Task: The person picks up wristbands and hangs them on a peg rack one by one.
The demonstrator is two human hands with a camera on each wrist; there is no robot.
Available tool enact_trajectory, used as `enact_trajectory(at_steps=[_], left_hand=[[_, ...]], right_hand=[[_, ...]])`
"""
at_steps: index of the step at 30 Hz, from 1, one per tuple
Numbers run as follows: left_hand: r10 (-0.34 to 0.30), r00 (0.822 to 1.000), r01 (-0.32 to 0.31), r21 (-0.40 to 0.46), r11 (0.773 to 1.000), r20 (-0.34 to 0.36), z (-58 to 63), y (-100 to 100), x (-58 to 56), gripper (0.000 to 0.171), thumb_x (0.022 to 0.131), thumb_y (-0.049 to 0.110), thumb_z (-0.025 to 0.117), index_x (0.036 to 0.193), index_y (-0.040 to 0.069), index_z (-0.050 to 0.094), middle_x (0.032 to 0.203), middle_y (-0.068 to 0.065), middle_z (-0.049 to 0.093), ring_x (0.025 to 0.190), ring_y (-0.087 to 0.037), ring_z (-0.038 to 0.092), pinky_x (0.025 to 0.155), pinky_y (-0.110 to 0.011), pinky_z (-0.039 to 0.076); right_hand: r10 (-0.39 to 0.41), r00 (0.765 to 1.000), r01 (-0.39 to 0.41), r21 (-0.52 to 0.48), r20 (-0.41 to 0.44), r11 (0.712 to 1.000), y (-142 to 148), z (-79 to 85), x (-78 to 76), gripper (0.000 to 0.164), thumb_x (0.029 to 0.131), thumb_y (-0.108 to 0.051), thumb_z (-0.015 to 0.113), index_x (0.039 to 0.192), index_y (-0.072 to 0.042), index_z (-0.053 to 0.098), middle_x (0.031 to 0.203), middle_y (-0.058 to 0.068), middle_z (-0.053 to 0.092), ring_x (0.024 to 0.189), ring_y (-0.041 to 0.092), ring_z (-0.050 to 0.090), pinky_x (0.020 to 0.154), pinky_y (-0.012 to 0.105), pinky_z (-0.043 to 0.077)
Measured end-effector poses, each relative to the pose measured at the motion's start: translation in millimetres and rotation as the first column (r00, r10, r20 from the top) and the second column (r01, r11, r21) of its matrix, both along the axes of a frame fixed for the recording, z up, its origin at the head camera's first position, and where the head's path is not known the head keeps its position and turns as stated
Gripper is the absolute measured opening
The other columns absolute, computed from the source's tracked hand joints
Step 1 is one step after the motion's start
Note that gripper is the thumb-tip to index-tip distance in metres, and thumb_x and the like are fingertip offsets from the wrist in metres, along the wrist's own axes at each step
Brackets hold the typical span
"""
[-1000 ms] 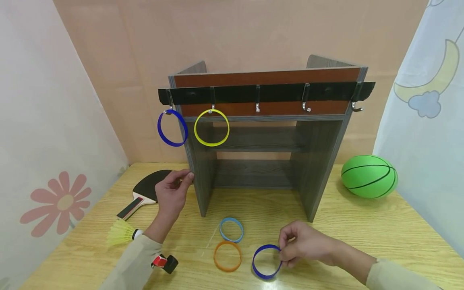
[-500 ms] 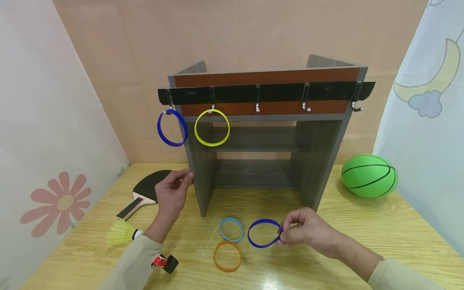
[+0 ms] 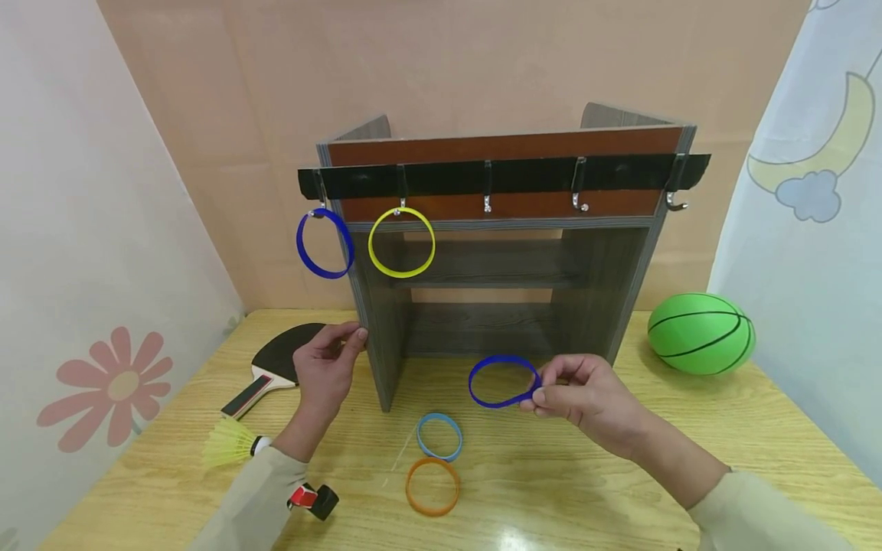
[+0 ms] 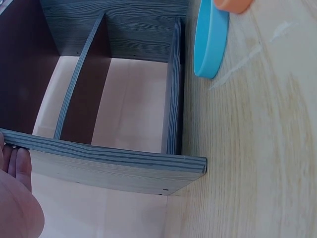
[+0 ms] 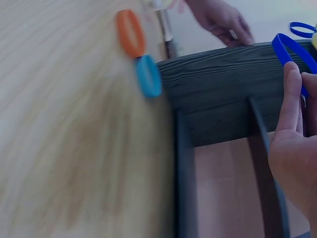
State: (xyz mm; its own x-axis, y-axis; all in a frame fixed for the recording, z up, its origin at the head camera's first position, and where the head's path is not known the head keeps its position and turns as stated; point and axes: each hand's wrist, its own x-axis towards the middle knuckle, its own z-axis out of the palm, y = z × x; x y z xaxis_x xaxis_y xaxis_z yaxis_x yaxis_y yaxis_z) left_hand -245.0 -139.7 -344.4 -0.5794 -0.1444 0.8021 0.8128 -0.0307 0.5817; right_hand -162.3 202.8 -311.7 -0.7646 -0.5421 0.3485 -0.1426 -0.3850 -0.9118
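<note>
My right hand [image 3: 586, 398] pinches a dark blue silicone wristband [image 3: 499, 405] between thumb and fingers, in front of the small shelf's opening. The right wrist view has the same blue wristband [image 5: 282, 49] at its right edge. With its thumb and fingertips my left hand [image 3: 331, 363] holds the front edge of the shelf's [image 3: 375, 352] left side panel. On two hooks at the left hang another blue wristband [image 3: 301, 249] and a yellow wristband [image 3: 372, 264]. A light blue wristband [image 3: 458, 444] and an orange wristband [image 3: 409, 496] lie on the table before the shelf.
A black strip [image 3: 441, 177] with several metal hooks crosses the shelf's top front. At the left lie a table tennis bat [image 3: 276, 363] and a yellow shuttlecock [image 3: 230, 442]. A green ball [image 3: 701, 334] sits at the right on the wooden table [image 3: 551, 505].
My right hand has lifted the blue wristband from near the table's front, up and toward the shelf. The left hand has stayed at the side panel.
</note>
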Motion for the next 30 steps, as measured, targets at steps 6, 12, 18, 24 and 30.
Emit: enact_trajectory(at_steps=[6, 12, 18, 24, 30], left_hand=[[0.024, 1.0, -0.024, -0.006, 1.0, 0.01, 1.9, 0, 1.4, 0.01, 0.081, -0.019, 0.063, 0.091, -0.017, 0.064, 0.079, -0.015, 0.066, 0.068, -0.011, 0.066, 0.064, -0.023, 0.056], [0.007, 1.0, -0.007, 0.005, 1.0, 0.003, 2.2, 0, 1.8, 0.009, 0.082, -0.016, 0.064, 0.091, -0.017, 0.064, 0.079, -0.018, 0.065, 0.068, -0.012, 0.066, 0.064, -0.024, 0.056], [0.026, 0.999, -0.026, -0.018, 1.0, 0.019, 6.7, 2, 7.1, 0.011, 0.08, -0.022, 0.061, 0.091, -0.019, 0.062, 0.078, -0.02, 0.064, 0.068, -0.01, 0.065, 0.064, -0.022, 0.056], [0.02, 1.0, -0.019, -0.022, 1.0, 0.012, 19.5, 6, 18.3, 0.01, 0.079, -0.024, 0.059, 0.089, -0.023, 0.06, 0.076, -0.019, 0.063, 0.067, -0.01, 0.065, 0.064, -0.022, 0.056], [0.024, 0.999, -0.023, -0.024, 0.999, 0.021, 20.4, 7, 19.9, 0.009, 0.08, -0.023, 0.059, 0.089, -0.023, 0.06, 0.076, -0.02, 0.063, 0.067, -0.01, 0.065, 0.064, -0.022, 0.056]], right_hand=[[-0.011, 1.0, 0.008, -0.121, -0.026, 0.993, -14, 21.7, -5.5, 0.026, 0.087, 0.019, 0.047, 0.088, -0.001, 0.065, 0.095, 0.013, 0.063, 0.089, 0.023, 0.067, 0.078, 0.026, 0.054], [-0.081, 0.994, 0.064, -0.202, -0.072, 0.977, -29, 48.4, -10.3, 0.025, 0.088, 0.018, 0.047, 0.086, 0.001, 0.065, 0.092, 0.013, 0.064, 0.086, 0.023, 0.068, 0.078, 0.027, 0.054], [-0.131, 0.99, 0.105, -0.322, -0.06, 0.941, -37, 75.8, -10.4, 0.023, 0.088, 0.018, 0.048, 0.083, 0.003, 0.066, 0.084, 0.015, 0.068, 0.083, 0.024, 0.068, 0.077, 0.027, 0.055], [-0.142, 0.989, 0.114, -0.393, -0.045, 0.913, -40, 93.6, -11.0, 0.02, 0.09, 0.016, 0.049, 0.083, 0.006, 0.065, 0.086, 0.017, 0.067, 0.083, 0.025, 0.068, 0.077, 0.026, 0.054], [-0.163, 0.987, 0.147, -0.424, -0.001, 0.894, -45, 100.4, -15.8, 0.017, 0.09, 0.014, 0.052, 0.081, 0.005, 0.064, 0.085, 0.018, 0.067, 0.082, 0.026, 0.068, 0.076, 0.025, 0.055]])
